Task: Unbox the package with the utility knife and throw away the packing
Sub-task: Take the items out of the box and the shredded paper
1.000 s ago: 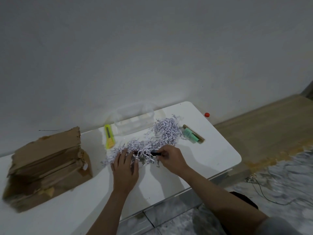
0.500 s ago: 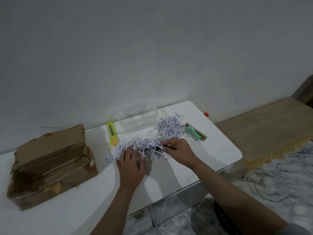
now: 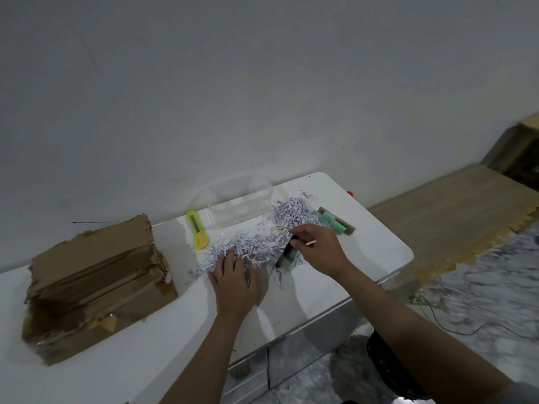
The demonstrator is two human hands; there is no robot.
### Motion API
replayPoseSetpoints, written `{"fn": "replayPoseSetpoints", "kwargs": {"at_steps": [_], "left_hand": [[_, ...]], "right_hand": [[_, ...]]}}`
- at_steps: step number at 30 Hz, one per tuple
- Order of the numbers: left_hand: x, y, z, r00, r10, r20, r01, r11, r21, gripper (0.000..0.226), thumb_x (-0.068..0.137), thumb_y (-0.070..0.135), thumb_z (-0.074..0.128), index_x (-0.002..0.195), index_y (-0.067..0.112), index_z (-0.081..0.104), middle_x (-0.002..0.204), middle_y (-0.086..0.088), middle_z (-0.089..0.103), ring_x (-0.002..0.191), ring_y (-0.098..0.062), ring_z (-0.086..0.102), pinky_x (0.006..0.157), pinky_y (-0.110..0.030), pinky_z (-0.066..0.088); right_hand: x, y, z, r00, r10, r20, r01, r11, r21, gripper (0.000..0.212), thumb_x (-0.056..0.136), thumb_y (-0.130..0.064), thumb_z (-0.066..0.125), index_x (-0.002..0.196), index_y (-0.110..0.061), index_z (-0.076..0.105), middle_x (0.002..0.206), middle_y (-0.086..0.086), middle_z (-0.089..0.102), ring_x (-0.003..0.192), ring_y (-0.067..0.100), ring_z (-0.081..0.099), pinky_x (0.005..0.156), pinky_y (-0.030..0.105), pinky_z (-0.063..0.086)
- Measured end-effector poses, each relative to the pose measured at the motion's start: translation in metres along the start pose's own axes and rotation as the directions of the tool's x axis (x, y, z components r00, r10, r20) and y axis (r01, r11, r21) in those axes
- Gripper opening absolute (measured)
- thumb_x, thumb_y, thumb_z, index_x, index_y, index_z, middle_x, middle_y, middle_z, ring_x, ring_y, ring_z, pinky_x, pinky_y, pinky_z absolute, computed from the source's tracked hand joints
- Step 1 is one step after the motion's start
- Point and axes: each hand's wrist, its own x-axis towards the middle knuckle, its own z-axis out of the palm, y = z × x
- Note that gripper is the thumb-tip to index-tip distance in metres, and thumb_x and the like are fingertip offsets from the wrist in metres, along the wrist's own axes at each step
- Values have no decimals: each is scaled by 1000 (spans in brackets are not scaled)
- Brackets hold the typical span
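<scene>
A strip of white shredded paper packing lies across the white table. My left hand rests flat on its near left end, fingers spread among the shreds. My right hand pinches the black top of a small green bottle that pokes out of the shreds. A second green bottle lies on a brown backing at the pile's right end. The yellow utility knife sits left of the pile. The torn cardboard box stands at the table's left.
A clear plastic container stands behind the paper, against the grey wall. A small red object shows past the table's far right corner. Right of the table are a wooden floor strip, marbled tiles and a thin cable.
My right hand has shifted right and drawn a small green bottle partly out of the shreds. My left hand stays flat on the paper. The view has drifted slightly.
</scene>
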Motion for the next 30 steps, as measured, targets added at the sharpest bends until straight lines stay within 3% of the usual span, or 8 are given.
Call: {"fn": "replayPoseSetpoints", "kwargs": {"at_steps": [4,9,11,14,18,23,26,30], "left_hand": [[-1,-2,1,1000,1,0,-1,1000,6,36,93,32,52,121,10,60,147,-8,41,140,-31,25,113,-59,14],[-1,-1,1,1000,17,-19,-17,1000,17,37,93,33,52,124,15,59,146,-8,43,139,-32,28,112,-60,16],[-1,2,-1,1000,16,-20,-15,1000,22,43,92,38,46,125,15,59,146,-8,44,139,-33,29,111,-59,17],[-1,4,-4,1000,12,-15,-11,999,32,51,88,42,41,127,14,57,146,-8,44,139,-33,29,112,-57,20],[-3,6,-7,999,19,-38,-19,1000,0,59,88,46,40,134,11,51,145,-9,45,138,-34,31,111,-56,25],[-8,11,-11,999,32,-41,-32,999,1,77,87,60,34,143,6,36,149,-13,38,138,-33,32,112,-51,28],[-9,13,-12,998,29,-55,-28,999,19,83,87,65,31,145,6,30,152,-13,32,140,-32,29,114,-49,27],[-8,17,-13,997,12,-70,-7,998,70,86,86,67,32,145,5,31,151,-15,33,139,-32,31,111,-51,29]], "right_hand": [[0,0,-9,992,52,-111,-39,993,114,10,80,-12,73,88,-16,72,76,-4,69,61,-2,63,56,6,46],[12,10,-27,958,157,-239,-97,965,244,6,79,-15,74,83,-13,70,82,7,71,74,18,68,67,18,52],[16,14,-36,943,217,-252,-125,933,338,5,79,-13,74,80,-12,69,81,11,72,72,21,70,66,27,53],[22,23,-55,915,290,-280,-125,864,487,9,79,-8,73,73,-13,67,70,7,71,59,12,69,57,22,52],[40,43,-82,854,425,-300,-154,757,634,6,81,-3,68,81,-4,62,83,18,67,73,25,70,67,30,54],[66,80,-103,822,456,-340,-193,786,587,14,84,-3,65,97,3,63,92,20,65,79,27,68,65,25,52],[78,104,-105,812,463,-354,-250,826,505,15,83,-6,68,95,2,65,87,16,66,65,14,64,56,17,52],[87,131,-100,812,486,-325,-331,841,429,9,79,-8,70,88,-7,68,84,14,67,78,22,64,75,34,54]]}}
